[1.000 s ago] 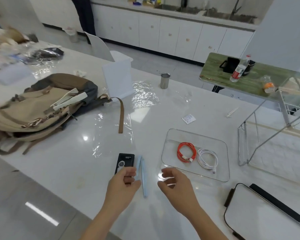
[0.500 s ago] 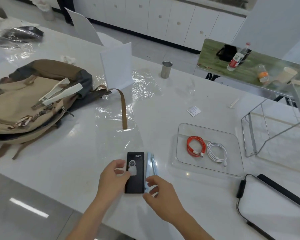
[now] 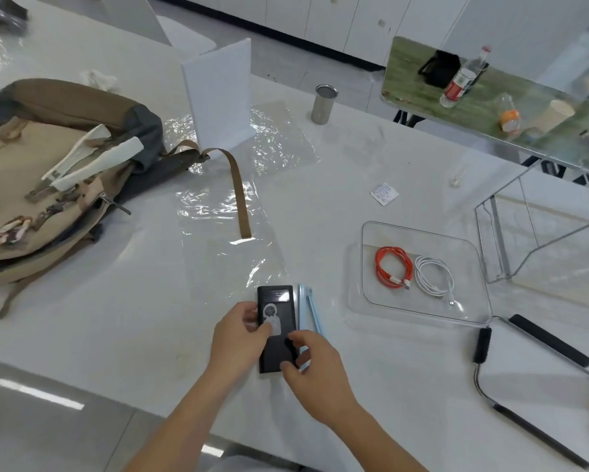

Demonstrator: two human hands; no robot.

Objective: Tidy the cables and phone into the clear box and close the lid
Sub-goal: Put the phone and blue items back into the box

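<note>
Both hands are working the black phone (image 3: pixel 275 330) lying flat on the white table (image 3: pixel 150 301) at 6 o'clock: left hand (image 3: pixel 239 338) is pinching its left edge with thumb on the face, right hand (image 3: pixel 315 371) is gripping the lower right corner. Light-blue flat item (image 3: pixel 307 310) is sitting just beside the phone at its 3 o'clock, touching. Clear box (image 3: pixel 419 274) is lying open at 3 o'clock, holding the orange cable (image 3: pixel 393 267) and white cable (image 3: pixel 434 275) side by side. Lid (image 3: pixel 538 379) with black clips is resting at 4 o'clock, off the box.
</note>
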